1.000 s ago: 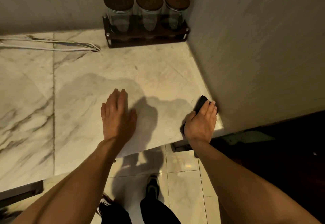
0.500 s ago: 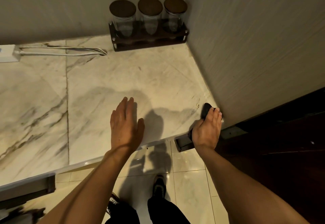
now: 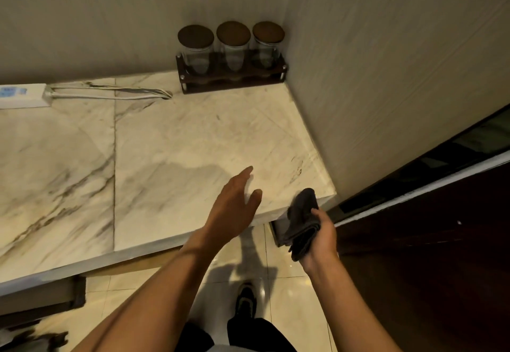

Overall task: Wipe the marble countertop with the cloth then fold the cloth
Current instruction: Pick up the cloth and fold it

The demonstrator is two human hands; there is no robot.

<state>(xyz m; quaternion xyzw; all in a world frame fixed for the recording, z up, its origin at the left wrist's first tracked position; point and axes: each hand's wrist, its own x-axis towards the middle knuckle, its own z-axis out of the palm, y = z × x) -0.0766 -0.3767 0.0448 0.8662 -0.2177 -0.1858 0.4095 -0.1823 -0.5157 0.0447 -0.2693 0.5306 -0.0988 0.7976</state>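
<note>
Here I see my right hand (image 3: 320, 237), lower right of the frame, fingers curled around a bunched dark cloth (image 3: 302, 220) at the marble bench (image 3: 171, 152) front corner. My left hand (image 3: 234, 208) hovers open, fingers spread, holding nothing, at frame centre. Three lidded jars (image 3: 233, 45) stand in a rack at upper centre

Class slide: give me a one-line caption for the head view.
Right hand grips a dark cloth at the marble countertop corner; the open left hand reaches toward it.
</note>
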